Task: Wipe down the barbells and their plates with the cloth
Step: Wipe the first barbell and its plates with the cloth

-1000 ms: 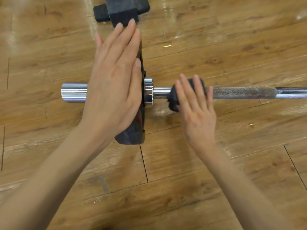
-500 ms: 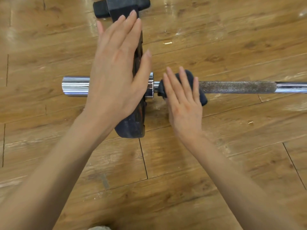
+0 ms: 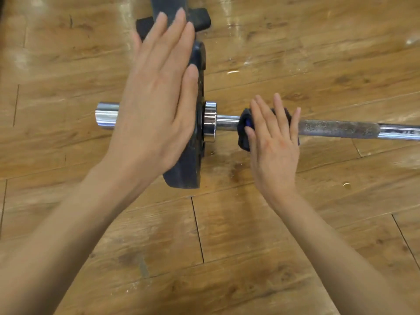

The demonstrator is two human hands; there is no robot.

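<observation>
A chrome barbell lies across the wooden floor, its sleeve end pointing left. One black weight plate stands on edge on the sleeve against the chrome collar. My left hand lies flat with straight fingers against the plate's outer face. A dark cloth is draped over the bar just right of the collar. My right hand presses down on the cloth with straight fingers. The rough knurled section of the bar starts right beside that hand.
A black bench or rack foot sits on the floor beyond the plate, at the top of the view. Wooden floor planks stretch all around the barbell.
My right hand and the cloth slid left toward the collar, then back right along the bar. My left hand stays flat on the plate.
</observation>
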